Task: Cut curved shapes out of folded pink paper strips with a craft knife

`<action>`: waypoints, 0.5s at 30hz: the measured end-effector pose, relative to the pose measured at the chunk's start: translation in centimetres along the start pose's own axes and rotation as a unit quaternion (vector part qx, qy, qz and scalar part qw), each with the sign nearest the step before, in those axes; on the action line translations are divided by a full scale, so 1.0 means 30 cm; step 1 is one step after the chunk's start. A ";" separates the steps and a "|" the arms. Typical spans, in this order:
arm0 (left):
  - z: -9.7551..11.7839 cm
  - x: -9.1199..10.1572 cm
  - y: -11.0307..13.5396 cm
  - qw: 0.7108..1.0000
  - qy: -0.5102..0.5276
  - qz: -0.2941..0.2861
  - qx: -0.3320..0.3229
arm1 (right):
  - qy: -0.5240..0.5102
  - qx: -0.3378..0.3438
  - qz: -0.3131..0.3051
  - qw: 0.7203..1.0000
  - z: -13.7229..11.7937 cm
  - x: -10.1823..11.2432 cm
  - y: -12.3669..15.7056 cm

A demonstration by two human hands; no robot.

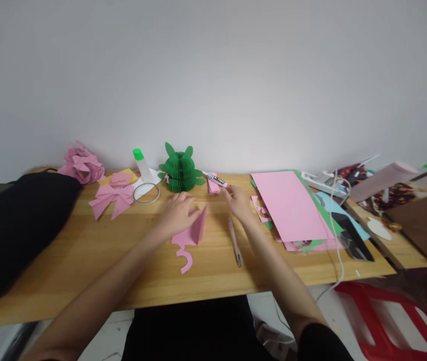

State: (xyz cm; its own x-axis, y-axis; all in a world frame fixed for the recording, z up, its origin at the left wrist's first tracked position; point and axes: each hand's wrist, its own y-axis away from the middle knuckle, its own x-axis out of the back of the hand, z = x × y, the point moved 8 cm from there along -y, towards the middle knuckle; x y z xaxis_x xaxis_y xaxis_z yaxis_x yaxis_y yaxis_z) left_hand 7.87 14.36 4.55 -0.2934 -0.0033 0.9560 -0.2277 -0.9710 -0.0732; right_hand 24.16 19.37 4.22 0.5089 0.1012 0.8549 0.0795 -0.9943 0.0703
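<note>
My left hand is over a folded pink paper piece, its fingers apart and the thumb close to the raised flap. Whether the thumb touches the paper I cannot tell. A curved pink cut-out extends from that piece toward me. My right hand has its fingertips closed at the near end of a glue tube marked B-7000. Beneath the tube is a small folded pink paper. Between my forearms lies a utility knife. Behind my left hand stands a green honeycomb paper figure with leaf-shaped parts.
At left are a pink paper bow, a crumpled pink paper bundle, a glue stick, a ring and black cloth. Pink sheets, a phone, a white cable and a power strip lie right.
</note>
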 end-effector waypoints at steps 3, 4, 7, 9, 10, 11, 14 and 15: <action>0.081 -0.009 -0.069 0.999 -0.009 -0.007 -0.030 | 0.060 0.009 0.002 0.998 0.025 0.036 -0.142; 0.108 -0.019 -0.096 0.999 -0.015 -0.009 -0.032 | 0.078 0.017 -0.009 0.997 0.024 0.034 -0.180; 0.174 -0.066 -0.170 0.999 -0.039 -0.021 -0.016 | 0.124 0.044 -0.049 0.990 0.010 0.003 -0.251; 0.199 -0.095 -0.204 0.998 -0.054 -0.025 0.003 | 0.146 0.057 -0.068 0.985 0.007 -0.020 -0.271; 0.205 -0.107 -0.215 0.998 -0.060 -0.027 0.013 | 0.154 0.062 -0.074 0.983 0.008 -0.029 -0.277; 0.208 -0.117 -0.224 0.997 -0.064 -0.029 0.023 | 0.161 0.065 -0.077 0.982 0.011 -0.035 -0.282; 0.211 -0.137 -0.239 0.996 -0.072 -0.039 0.041 | 0.169 0.071 -0.078 0.980 0.025 -0.041 -0.295; 0.212 -0.141 -0.243 0.995 -0.074 -0.042 0.044 | 0.168 0.072 -0.077 0.980 0.029 -0.041 -0.299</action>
State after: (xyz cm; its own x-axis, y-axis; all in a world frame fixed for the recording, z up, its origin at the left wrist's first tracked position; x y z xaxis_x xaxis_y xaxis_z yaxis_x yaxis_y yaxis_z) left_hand 16.67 19.92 2.85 -0.1354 0.0509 0.9895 -0.1626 -0.9863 0.0285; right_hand 23.57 28.19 2.09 0.1718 0.2097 0.9625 0.2661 -0.9506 0.1596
